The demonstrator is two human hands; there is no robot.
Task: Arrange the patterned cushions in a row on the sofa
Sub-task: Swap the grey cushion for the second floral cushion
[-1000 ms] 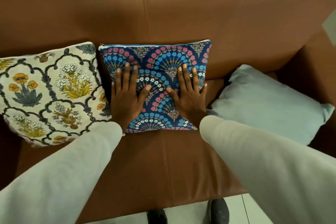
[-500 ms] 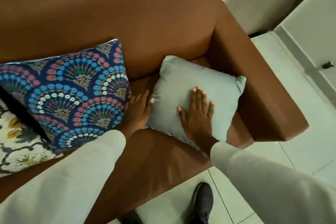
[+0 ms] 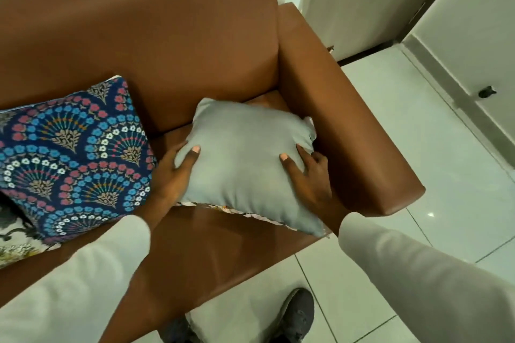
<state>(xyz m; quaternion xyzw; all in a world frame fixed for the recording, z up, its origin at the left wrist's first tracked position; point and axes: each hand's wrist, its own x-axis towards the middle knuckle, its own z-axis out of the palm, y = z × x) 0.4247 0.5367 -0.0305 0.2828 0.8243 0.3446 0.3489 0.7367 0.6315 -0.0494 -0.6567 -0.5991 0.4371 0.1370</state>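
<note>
A grey cushion (image 3: pixel 245 159) lies at the right end of the brown sofa (image 3: pixel 172 44), its plain side up and a patterned underside showing along its near edge. My left hand (image 3: pixel 174 175) grips its left edge, thumb on top. My right hand (image 3: pixel 309 172) grips its right edge beside the armrest. A blue cushion with a fan flower pattern (image 3: pixel 69 156) leans against the sofa back to the left. A cream floral cushion (image 3: pixel 14 239) shows only at the left frame edge.
The sofa armrest (image 3: pixel 348 131) rises right of the grey cushion. White tiled floor (image 3: pixel 418 147) lies beyond it, with a pale wall and doorway behind. My dark shoes (image 3: pixel 295 317) stand on the floor before the seat.
Both hands left the blue cushion and moved right to the grey one. From lying flat on it, they have closed on its two sides, and its near edge has lifted.
</note>
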